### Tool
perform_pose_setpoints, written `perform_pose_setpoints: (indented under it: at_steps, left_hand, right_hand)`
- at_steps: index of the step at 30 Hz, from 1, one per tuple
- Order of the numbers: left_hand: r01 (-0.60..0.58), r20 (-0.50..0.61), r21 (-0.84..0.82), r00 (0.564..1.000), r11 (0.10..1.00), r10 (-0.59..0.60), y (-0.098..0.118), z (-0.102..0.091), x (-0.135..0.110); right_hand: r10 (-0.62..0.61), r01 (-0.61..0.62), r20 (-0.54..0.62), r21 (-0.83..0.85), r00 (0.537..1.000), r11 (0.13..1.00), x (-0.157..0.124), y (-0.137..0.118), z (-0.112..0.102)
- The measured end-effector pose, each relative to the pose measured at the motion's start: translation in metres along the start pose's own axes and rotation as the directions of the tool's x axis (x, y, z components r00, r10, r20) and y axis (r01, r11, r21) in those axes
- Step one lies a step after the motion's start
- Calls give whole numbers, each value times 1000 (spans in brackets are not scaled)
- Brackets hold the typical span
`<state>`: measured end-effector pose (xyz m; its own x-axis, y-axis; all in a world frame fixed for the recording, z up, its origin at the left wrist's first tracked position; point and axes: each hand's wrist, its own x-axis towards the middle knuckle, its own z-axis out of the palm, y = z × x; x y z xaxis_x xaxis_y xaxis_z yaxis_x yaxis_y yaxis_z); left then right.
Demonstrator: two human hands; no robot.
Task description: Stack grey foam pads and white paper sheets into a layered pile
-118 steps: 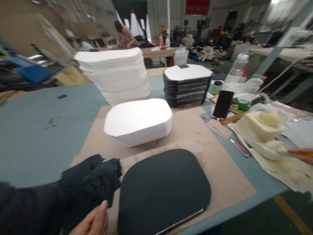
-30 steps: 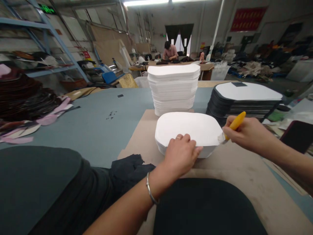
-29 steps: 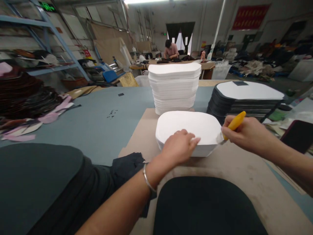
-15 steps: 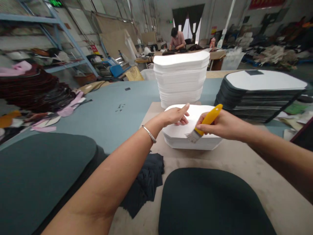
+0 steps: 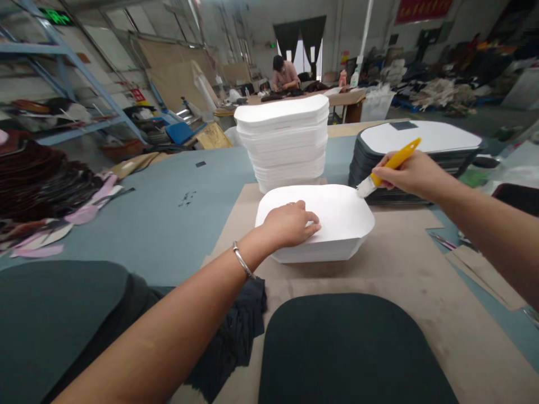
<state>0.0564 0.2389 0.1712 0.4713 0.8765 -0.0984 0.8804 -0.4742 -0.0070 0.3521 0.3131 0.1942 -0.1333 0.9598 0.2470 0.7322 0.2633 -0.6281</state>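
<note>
At the edge of the white stack, a yellow brush

My right hand wraps its fingers around the brush, bristles at the far right corner. My left hand rests on top, fingers loosely open. The stack sits on brown board over the counter.

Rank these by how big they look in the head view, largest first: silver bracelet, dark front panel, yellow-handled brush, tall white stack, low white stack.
1. Dark front panel, cut off below
2. Tall white stack and low white stack: too alike to rank
3. Yellow-handled brush, partly covered
4. Silver bracelet
</note>
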Motion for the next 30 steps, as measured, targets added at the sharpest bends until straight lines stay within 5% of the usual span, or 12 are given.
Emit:
perform_pose_setpoints:
  at_steps: [5,8,14,20,30]
  left_hand:
    - [37,-16,-62,999,997,-38,4,-4,6]
    - [45,-17,-113,999,993,-48,14,-10,26]
    - [35,-152,-284,985,958,-81,65,-5,85]
    - [163,-183,-465,944,870,-275,96,12,125]
    - [188,-44,-798,929,573,-366,62,10,127]
  right_hand:
    - [-42,34,-61,-122,997,992,-44,-5,16]
    - [-99,94,-55,-93,994,991,-90,1,6]
    - [-86,94,-237,24,968,995,-145,19,-20]
    - [60,-24,-124,275,990,961,-156,44,-18]
    - [47,-14,-82,361,996,933,-141,52,-1]
